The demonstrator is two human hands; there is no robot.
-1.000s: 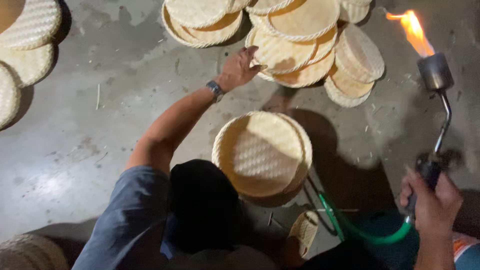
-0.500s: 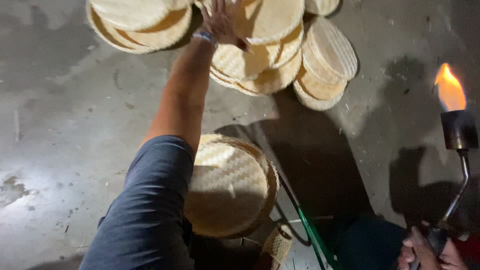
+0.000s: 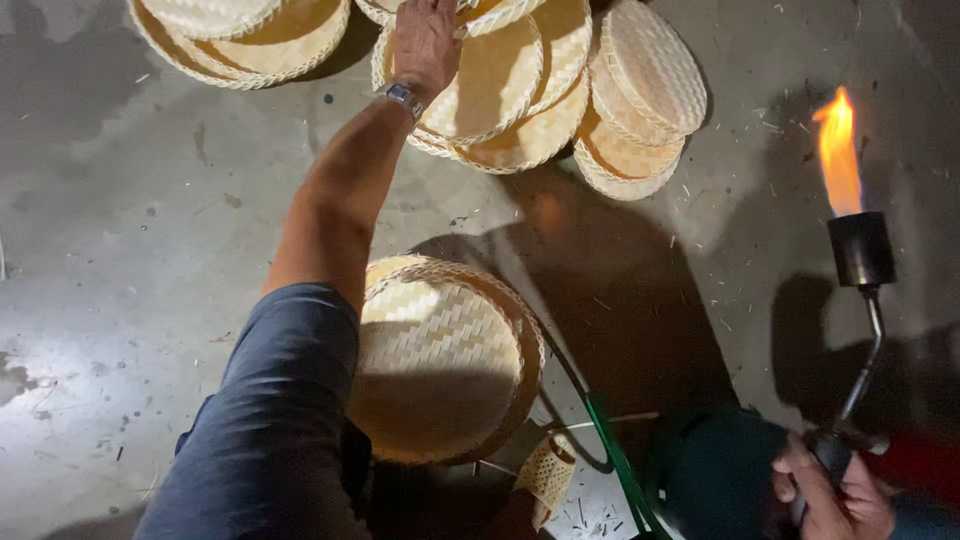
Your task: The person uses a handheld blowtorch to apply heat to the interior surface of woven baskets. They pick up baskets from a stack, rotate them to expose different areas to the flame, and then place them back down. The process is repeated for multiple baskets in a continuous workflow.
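**Head view: one hand on the woven trays, the other holding a lit torch**

The concrete floor fills the frame, grey, stained and littered with small slivers of straw. On it, across the top edge, lies a pile of round woven bamboo trays, pale yellow and overlapping one another like loose tiles, with some rims cut off by the frame. Nearer the person, low in the middle, one more woven tray of the same kind lies apart from the pile, its herringbone face up and its lower half in shadow.

The left arm, in a dark blue sleeve, stretches up the frame from the bottom edge, crossing the near tray's left side. The left hand, with a wristwatch at the wrist, rests palm down with its fingers spread on a tray in the pile; it lies flat on the weave and is not closed round the rim.

At the lower right corner, the right hand is wrapped tightly round the grip of a gas torch. The torch's thin bent neck rises to a dark burner head, from which an orange flame stands upright, well clear of all the trays. A green hose runs across the floor between the near tray and the torch hand.
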